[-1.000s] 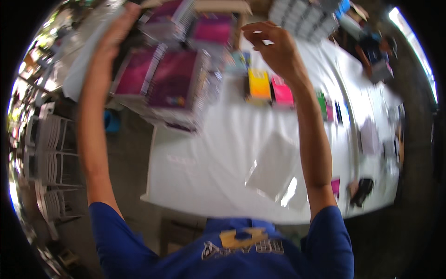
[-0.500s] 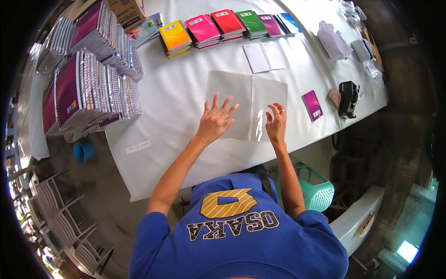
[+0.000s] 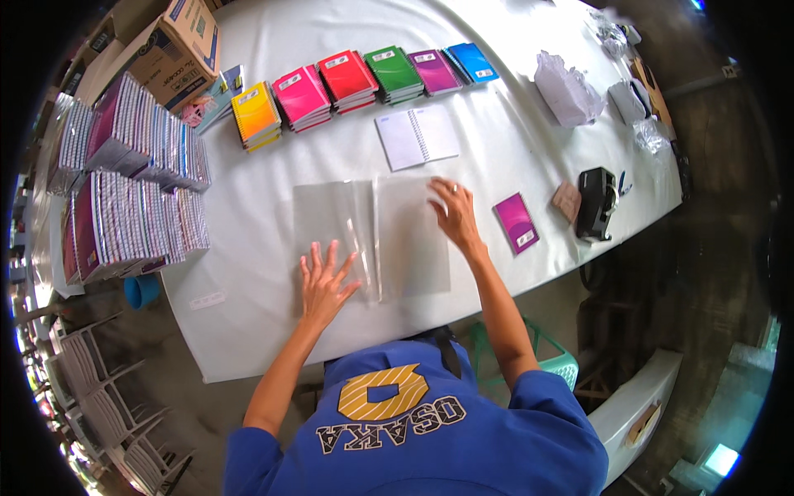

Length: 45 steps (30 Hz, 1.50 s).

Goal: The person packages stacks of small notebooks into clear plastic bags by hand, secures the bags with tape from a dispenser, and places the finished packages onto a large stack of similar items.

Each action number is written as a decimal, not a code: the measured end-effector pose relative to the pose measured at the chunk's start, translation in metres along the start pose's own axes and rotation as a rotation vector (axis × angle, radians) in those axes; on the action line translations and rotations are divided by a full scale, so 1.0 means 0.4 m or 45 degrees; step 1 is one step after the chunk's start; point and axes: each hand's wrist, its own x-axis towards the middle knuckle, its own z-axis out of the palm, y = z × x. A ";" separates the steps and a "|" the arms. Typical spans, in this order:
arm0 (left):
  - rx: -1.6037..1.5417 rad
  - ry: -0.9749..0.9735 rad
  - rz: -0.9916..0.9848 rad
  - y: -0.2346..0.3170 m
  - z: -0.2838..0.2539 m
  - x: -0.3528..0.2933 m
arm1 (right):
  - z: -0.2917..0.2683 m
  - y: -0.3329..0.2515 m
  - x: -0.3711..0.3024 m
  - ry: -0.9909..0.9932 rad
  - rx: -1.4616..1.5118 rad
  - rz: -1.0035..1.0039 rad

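Note:
A clear plastic cover (image 3: pixel 409 256) lies spread on the white table in front of me, with a raised crease running near its middle. My left hand (image 3: pixel 325 285) rests on its near left part, palm down and fingers spread. Over the cover's far right corner is my right hand (image 3: pixel 456 217), fingers bent and thumb apart, with nothing visible in it. Just beyond the cover an open spiral notebook (image 3: pixel 395 142) shows its pale pages. A small purple notebook (image 3: pixel 516 223) lies closed to the right of my right hand.
Colourful notebook stacks (image 3: pixel 348 81) line the far side. Tall wrapped notebook piles (image 3: pixel 124 219) and a cardboard box (image 3: pixel 178 58) stand at left. A black tape dispenser (image 3: pixel 594 202) sits near the right edge, with crumpled plastic bags (image 3: pixel 566 91) beyond. A green stool (image 3: pixel 562 368) stands below.
The view has shifted. My left hand has moved nearer along the cover, and my right hand has gone to its far right corner. The cover's right panel now lies spread wider.

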 end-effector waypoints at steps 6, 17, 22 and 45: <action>-0.148 0.181 -0.177 0.082 -0.073 0.167 | -0.007 0.207 0.506 0.279 -0.187 -0.323; -2.116 0.236 -0.683 0.190 -0.070 0.590 | -0.070 0.318 0.620 0.312 -0.050 -0.303; -3.077 0.138 -0.585 0.170 -0.054 0.824 | -0.108 0.091 0.468 -0.123 0.126 -0.667; -2.596 0.239 -0.619 -0.112 -0.090 0.404 | -0.201 -0.141 0.787 -1.128 0.591 -0.731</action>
